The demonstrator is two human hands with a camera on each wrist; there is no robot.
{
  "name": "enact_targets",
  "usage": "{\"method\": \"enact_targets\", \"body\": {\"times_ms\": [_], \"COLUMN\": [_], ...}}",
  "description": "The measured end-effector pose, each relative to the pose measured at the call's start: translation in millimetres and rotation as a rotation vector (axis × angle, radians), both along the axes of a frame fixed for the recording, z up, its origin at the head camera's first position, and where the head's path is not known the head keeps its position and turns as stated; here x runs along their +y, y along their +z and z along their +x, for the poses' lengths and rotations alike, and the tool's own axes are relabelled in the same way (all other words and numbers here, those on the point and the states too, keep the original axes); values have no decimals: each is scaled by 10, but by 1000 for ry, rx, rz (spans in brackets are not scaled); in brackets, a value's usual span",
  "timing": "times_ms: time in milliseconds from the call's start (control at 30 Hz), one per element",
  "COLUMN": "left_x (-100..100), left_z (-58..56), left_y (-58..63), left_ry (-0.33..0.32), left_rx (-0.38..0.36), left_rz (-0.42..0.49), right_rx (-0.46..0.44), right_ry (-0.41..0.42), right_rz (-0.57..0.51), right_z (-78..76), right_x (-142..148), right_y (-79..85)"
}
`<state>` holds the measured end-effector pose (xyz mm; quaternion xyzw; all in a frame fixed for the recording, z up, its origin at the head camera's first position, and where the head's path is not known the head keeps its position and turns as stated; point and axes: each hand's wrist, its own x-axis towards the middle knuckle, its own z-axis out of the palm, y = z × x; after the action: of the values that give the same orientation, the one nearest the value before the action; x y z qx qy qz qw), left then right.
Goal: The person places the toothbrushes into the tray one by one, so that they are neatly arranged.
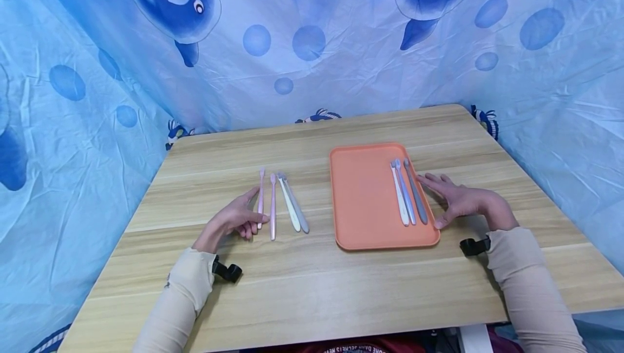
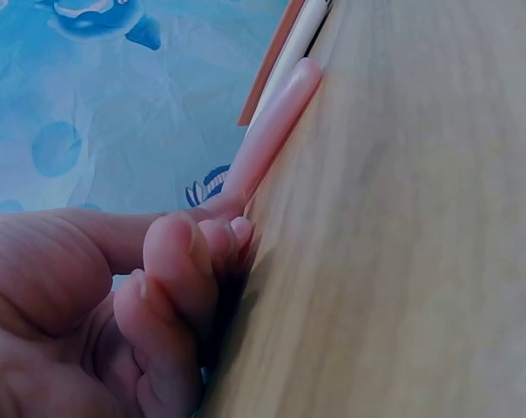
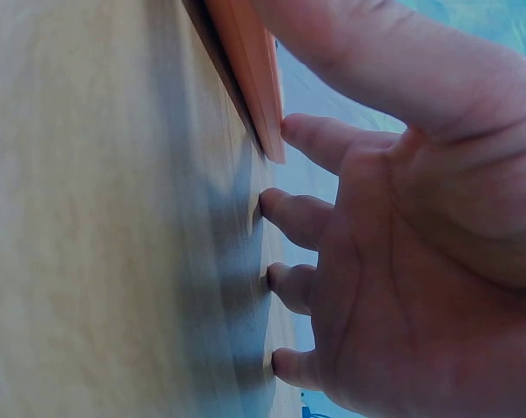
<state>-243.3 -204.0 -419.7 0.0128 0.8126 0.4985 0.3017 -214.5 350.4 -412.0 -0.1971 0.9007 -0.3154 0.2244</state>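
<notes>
My left hand [image 1: 237,214] reaches over the left pink toothbrush [image 1: 261,198], index finger stretched along it and thumb lying across its handle. A second pink toothbrush [image 1: 273,207] lies just beyond the thumb tip. In the left wrist view the left hand's [image 2: 150,296] other fingers are loosely curled, and a pink handle shows past them. By the right side of the orange tray [image 1: 365,196] is my right hand [image 1: 460,201], fingers spread, with thumb and index finger at the rim. The tray holds a white toothbrush [image 1: 400,196], a lavender toothbrush [image 1: 407,196] and a grey toothbrush [image 1: 417,196].
Right of the pink toothbrushes, another white toothbrush [image 1: 290,204] and another grey toothbrush [image 1: 298,207] lie close together on the wooden table [image 1: 312,288]. A blue curtain [image 1: 273,12] with dolphins hangs behind the table and along its sides.
</notes>
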Motion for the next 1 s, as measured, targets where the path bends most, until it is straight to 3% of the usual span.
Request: {"method": "enact_targets", "body": {"times_ms": [500, 1000], "left_x": [53, -32], "left_z": [4, -28], "left_y": [23, -49], "left_ry": [-27, -30], "left_rx": [46, 26], "left_rz": [-71, 54], "right_rx": [-6, 15], "right_ry": [5, 27], "right_rz": [-15, -26], "right_z": [15, 34], "right_x": [-3, -11], "right_y": [14, 19]}}
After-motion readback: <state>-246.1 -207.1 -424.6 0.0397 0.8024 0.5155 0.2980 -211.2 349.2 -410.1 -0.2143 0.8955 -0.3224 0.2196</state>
